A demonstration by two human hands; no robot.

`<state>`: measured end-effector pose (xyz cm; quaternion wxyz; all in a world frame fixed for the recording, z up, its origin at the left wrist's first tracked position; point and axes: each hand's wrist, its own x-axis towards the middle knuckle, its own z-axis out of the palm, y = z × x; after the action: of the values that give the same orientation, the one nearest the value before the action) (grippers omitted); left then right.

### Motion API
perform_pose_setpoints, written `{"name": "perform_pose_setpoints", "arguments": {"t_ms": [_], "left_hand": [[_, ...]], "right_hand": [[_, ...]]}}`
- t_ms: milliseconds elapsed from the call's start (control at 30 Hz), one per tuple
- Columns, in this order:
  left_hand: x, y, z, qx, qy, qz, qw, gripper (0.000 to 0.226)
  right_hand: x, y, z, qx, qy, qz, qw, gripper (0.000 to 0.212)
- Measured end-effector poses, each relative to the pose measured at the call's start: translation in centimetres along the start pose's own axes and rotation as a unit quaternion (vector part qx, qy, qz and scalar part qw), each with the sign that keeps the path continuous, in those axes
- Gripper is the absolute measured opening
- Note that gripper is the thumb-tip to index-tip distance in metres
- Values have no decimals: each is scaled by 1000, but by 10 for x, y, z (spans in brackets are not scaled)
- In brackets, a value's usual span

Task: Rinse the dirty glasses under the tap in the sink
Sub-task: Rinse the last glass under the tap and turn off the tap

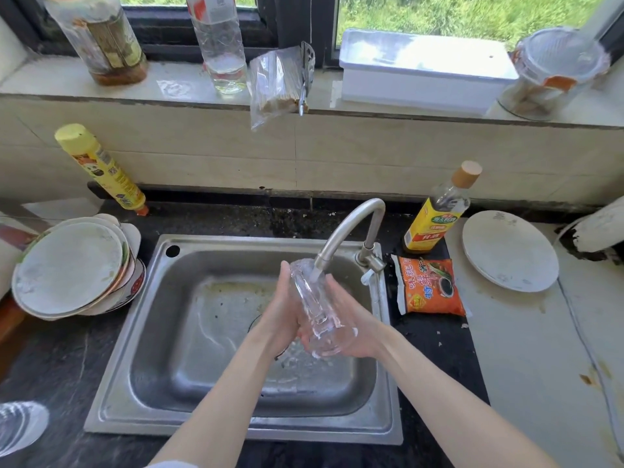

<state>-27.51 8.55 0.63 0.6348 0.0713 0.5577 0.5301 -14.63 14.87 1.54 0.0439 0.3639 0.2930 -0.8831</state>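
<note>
Under the tap, over the middle of the sink, a clear glass lies tilted between both palms, one end up at the spout where water runs onto it, the other end toward the person. The left hand presses flat along its side with fingers nearly straight; the right hand cups it from beneath, fingers curled round the lower end. To rinse well, I would judge it best to roll the glass slowly so the stream reaches all sides, gripping firmly since wet glass is slippery. Stacked plates sit left of the basin, an orange packet and a sauce bottle right, near enough to catch splashes.
</note>
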Motion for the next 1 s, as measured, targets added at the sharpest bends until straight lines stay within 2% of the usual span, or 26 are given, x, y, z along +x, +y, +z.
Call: {"name": "perform_pose_setpoints", "arguments": {"t_ms": [33,100,133,200,233,300,367,433,467,533,600,667,700,767,800,867,933,1000], "left_hand": [[-2,1,5,-22,11,10,1000,68],[0,1,10,-39,46,48,997,60],[3,-2,11,-8,82,66,994,56],[5,-6,14,52,166,114,978,50],[8,-10,15,56,179,114,976,52],[7,-12,12,41,173,100,979,51],[3,-7,8,13,115,75,990,45],[-1,-3,2,13,49,62,997,51],[0,-2,3,23,59,68,996,51],[7,0,5,3,129,84,988,49],[12,3,9,-17,172,85,981,64],[16,7,13,9,216,92,972,74],[15,9,16,22,251,92,963,71],[14,8,20,32,299,92,949,71],[14,6,20,31,298,93,949,73],[15,1,18,17,271,98,957,81],[15,-1,11,-34,212,99,972,99],[13,1,5,-57,133,95,985,109]], "right_hand": [[-1,0,4,-60,11,1,998,69],[2,1,18,-166,107,-27,980,79],[12,5,21,-203,154,-44,966,79],[23,11,26,-248,201,-102,942,68],[26,14,26,-250,199,-122,940,64],[18,12,28,-244,174,-118,947,57],[9,10,24,-184,120,-83,972,70],[5,12,15,-64,52,-46,996,83],[4,11,14,-18,35,-37,999,84],[3,7,17,24,52,-45,997,82],[5,7,19,93,78,-71,990,66],[8,13,19,146,125,-113,975,57],[11,20,16,108,167,-143,970,60],[14,31,18,-34,233,-200,951,67],[14,34,18,-88,253,-217,939,67],[10,31,16,-95,265,-230,932,55],[6,24,7,-9,163,-187,969,45],[2,22,-4,89,85,-120,985,45]]}}
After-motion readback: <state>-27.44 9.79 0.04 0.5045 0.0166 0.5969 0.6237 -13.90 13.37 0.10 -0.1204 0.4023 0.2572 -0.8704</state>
